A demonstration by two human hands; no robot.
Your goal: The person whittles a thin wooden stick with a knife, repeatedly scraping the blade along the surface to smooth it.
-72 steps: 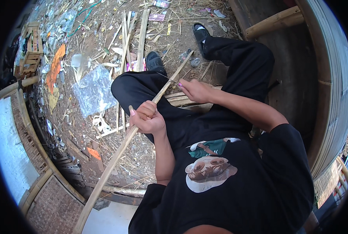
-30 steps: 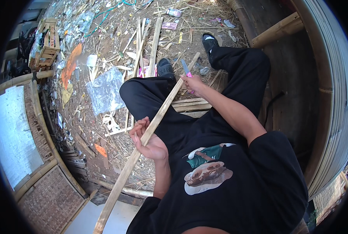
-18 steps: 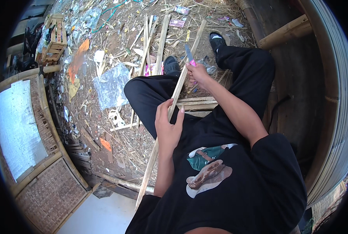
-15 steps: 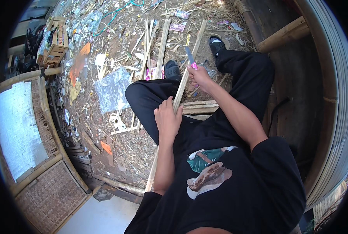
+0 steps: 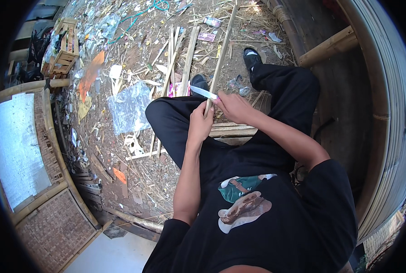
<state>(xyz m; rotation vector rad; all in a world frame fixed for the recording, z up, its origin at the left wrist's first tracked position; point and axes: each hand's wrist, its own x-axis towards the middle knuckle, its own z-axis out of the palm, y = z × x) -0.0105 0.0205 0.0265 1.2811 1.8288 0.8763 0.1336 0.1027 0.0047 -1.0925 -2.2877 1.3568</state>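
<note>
Between my knees a long pale bamboo strip (image 5: 222, 57) points away from me and up to the far side. My left hand (image 5: 200, 121) is closed round its near end. Just beyond, my right hand (image 5: 233, 107) grips a knife (image 5: 204, 92) by its pink handle. The blade lies across the strip, its tip to the left; whether the edge touches the wood I cannot tell. Several more strips (image 5: 190, 57) lie on the ground past my left knee. Between my thighs there are some short wooden pieces (image 5: 232, 130).
A clear plastic sheet (image 5: 129, 107) and an orange scrap (image 5: 92, 75) lie on the littered ground to the left. Farther left stand a wooden crate (image 5: 66, 48) and a woven bamboo panel (image 5: 59, 227). A bamboo pole (image 5: 330, 46) juts in on the right.
The strip has slid away from me, and its near end now lies in my left hand. My right hand has come back toward the left hand, turning the knife across the strip.
</note>
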